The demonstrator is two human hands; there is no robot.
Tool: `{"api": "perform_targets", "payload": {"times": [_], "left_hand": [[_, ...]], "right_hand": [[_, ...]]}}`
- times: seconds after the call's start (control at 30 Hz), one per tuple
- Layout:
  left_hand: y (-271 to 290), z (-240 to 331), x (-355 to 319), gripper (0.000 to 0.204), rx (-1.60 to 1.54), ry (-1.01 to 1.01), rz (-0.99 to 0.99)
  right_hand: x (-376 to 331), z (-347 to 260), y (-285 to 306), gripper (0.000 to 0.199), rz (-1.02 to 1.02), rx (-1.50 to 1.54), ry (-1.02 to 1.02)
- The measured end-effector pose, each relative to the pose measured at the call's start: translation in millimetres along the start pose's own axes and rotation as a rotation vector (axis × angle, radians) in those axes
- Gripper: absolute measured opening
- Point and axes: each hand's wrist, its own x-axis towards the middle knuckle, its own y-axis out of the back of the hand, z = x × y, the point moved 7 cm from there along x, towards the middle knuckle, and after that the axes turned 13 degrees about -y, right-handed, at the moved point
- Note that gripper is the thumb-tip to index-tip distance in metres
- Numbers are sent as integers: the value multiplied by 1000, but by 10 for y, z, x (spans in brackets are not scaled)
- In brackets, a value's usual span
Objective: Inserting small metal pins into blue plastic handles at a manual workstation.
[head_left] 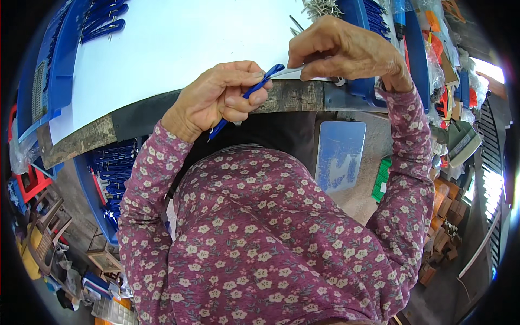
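My left hand [225, 96] is closed around a slim blue handle-like piece [262, 84] just over the table's front edge. The piece slants up to the right, and its lower end sticks out below my fingers. Higher and to the right, my right hand [346, 51] is bent at the wrist, thumb and forefinger pinching a thin pale strip [294, 70]. The strip's left end meets the tip of the blue piece; whether they are joined, I cannot tell. Similar blue pieces [105, 24] lie at the table's far left.
A white work surface [189, 43] has a worn wooden front edge [295, 96]. Small metal parts [323, 8] are heaped at the back. Blue bins stand left [62, 81] and right [363, 89]. Below the left edge, another blue bin [89, 184] holds many blue pieces.
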Motion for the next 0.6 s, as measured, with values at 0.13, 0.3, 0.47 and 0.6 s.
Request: {"api": "perform_targets", "payload": {"times": [0.13,0.3,0.47,0.6], "left_hand": [[20,-37,3,15,13,10,-16],[58,2,-2,14,61,-46,39],[52,43,-1,11,208,-77,83],[6,106,-21,12,329,-89,102]], "right_hand": [[25,48,-39,18,-80,-11,-71],[-10,83,-118,15,104,-114,20],[-115,-106,-173,12,333,-423,185],[-175,-167,-164,12,386,-422,218]]}}
